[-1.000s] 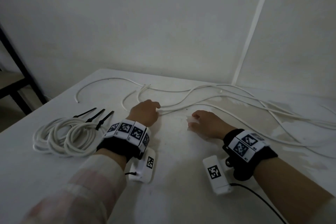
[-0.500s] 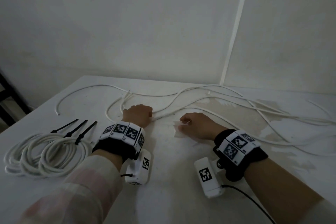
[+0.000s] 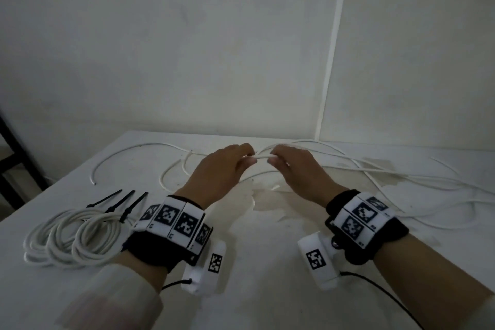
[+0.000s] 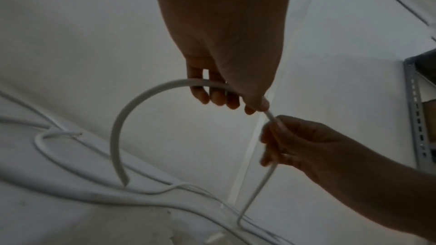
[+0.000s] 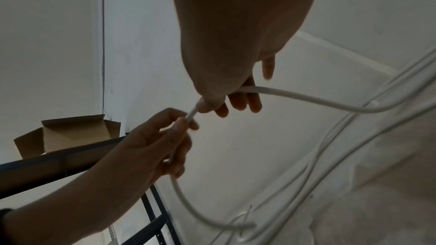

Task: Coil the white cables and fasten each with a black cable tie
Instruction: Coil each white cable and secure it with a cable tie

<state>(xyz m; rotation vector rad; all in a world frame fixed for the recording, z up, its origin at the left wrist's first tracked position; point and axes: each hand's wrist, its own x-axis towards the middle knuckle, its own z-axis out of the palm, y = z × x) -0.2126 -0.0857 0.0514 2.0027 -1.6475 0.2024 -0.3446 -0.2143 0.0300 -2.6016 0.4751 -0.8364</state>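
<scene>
A white cable (image 3: 262, 156) is lifted off the desk (image 3: 267, 262), pinched between both hands: the left hand (image 3: 222, 169) and right hand (image 3: 297, 169) each curl thumb and fingers round it, close together. Loose cables (image 3: 401, 177) trail right; three tied coils (image 3: 72, 238) with black ties (image 3: 132, 206) lie left.

A white bench (image 3: 267, 289) stands pushed into the corner of a room with plain white walls (image 3: 187, 48). Its top is stained and patchy near the middle. A thin white strip (image 3: 333, 45) runs up the wall at the corner. A dark metal shelving frame (image 3: 16, 169) stands at the left, with an open cardboard box (image 5: 68, 135) sitting on one of its shelves.
</scene>
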